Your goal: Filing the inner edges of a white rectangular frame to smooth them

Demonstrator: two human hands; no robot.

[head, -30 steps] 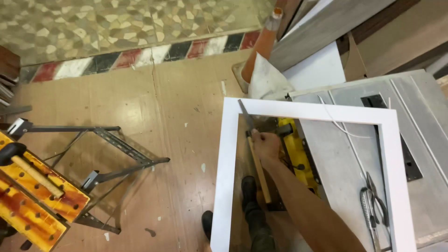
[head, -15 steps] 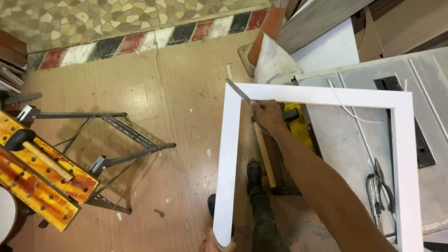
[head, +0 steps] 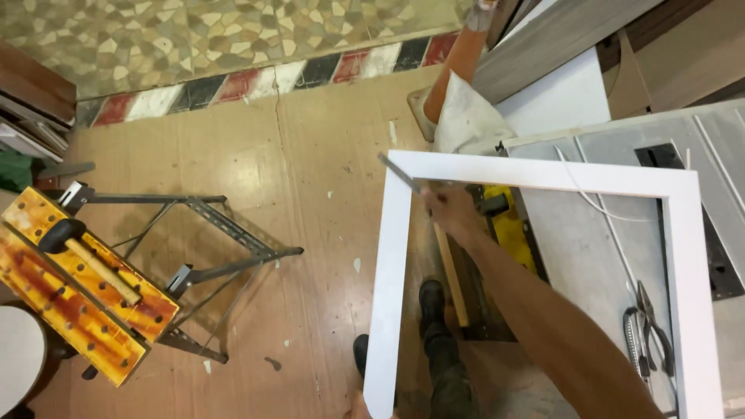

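Note:
A large white rectangular frame (head: 390,256) lies partly over a grey saw table, its left side hanging above the floor. My right hand (head: 448,211) is at the frame's inner top-left corner, fingers closed on a thin grey metal strip (head: 397,172) that crosses the corner diagonally and sticks out past its outer edge. Only a sliver of my left hand (head: 357,405) shows at the bottom edge, against the lower end of the frame's left side; its grip is hidden.
The grey saw table (head: 590,248) carries a yellow part (head: 512,229), a white cable and pliers (head: 646,334). A yellow-orange folding workbench (head: 74,287) with a mallet stands left. An orange cone (head: 458,66), white boards, my shoes (head: 431,299) and a wooden strip (head: 452,275) are nearby.
My right hand stays at the frame's top-left corner with the metal strip. The view has tilted, so the frame and workbench sit a little differently in the picture.

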